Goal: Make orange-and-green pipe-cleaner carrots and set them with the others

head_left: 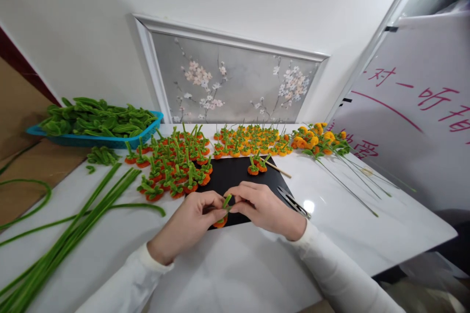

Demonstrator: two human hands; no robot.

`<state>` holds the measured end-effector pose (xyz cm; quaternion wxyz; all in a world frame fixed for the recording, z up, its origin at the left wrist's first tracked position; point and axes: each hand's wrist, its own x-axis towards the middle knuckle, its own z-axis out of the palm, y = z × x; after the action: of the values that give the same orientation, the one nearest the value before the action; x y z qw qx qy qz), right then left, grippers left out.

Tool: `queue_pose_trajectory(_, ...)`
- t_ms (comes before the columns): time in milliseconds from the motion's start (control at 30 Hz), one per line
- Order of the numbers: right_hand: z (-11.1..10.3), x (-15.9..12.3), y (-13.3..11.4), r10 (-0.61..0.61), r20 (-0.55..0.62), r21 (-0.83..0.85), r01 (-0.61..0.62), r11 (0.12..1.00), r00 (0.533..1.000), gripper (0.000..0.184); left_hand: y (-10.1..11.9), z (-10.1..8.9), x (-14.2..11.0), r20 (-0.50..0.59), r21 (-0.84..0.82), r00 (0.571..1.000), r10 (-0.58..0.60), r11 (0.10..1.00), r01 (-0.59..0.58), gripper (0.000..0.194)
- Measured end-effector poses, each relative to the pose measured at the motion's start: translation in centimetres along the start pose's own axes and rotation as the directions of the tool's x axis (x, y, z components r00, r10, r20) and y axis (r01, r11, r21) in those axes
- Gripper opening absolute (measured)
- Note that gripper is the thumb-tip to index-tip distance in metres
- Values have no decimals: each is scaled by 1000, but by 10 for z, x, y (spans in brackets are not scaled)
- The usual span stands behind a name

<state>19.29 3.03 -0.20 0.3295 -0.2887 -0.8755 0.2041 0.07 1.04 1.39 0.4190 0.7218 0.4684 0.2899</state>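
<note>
Orange piece (220, 223), topped by a green stem (227, 200), sits between your two hands at the near edge of the black mat (232, 172); whether it rests on the mat or hangs just above is unclear. Your left hand (194, 224) pinches it between thumb and forefinger, while your right hand (262, 207) closes its fingertips on the green part from the other side. White sleeves (330, 261) cover both your arms to the wrist.

Beyond your knuckles, a pair of finished pieces (253, 171) stands on the mat, with a thin stick (282, 170) crossing its edge nearby. Snips (293, 200) lie beside your right hand, across the mat's right side.

Ahead to your left, a crowd of orange pieces (191, 183) with upright green stems covers part of the white worktop (235, 266). Yellow and orange pieces (253, 139) with thin wires fill the back, next to a bunch of yellow flowers (312, 141) on long stalks. At far left, a blue tray (157, 124) brims with green leaves (99, 115); a small green pile (103, 155) and long green stems (69, 234) lie before it. Behind, a blossom picture (235, 78) hangs near a whiteboard (414, 73) lettered in red.
</note>
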Motion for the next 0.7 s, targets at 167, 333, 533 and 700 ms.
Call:
queue_pose_trajectory(167, 0, -1, -3, -29, 3, -7, 29, 1000, 1000, 18, 4, 0, 0, 44, 68, 998, -35, 997, 32, 18)
queue_pose_trajectory(333, 2, 0, -6, 24, 14, 58, -25, 998, 1000, 12, 5, 0, 0, 112, 34, 994, -14, 999, 10, 23)
queue_pose_trajectory(533, -3, 2, -9, 70, 23, 197, -73, 978, 997, 12, 10, -2, -1, 208, -189, 978, -29, 979, 69, 23)
queue_pose_trajectory(700, -8, 0, -10, -64, 57, 209, 51, 977, 996, 15, 2, -7, -2, 354, -322, 935, -31, 934, 153, 17)
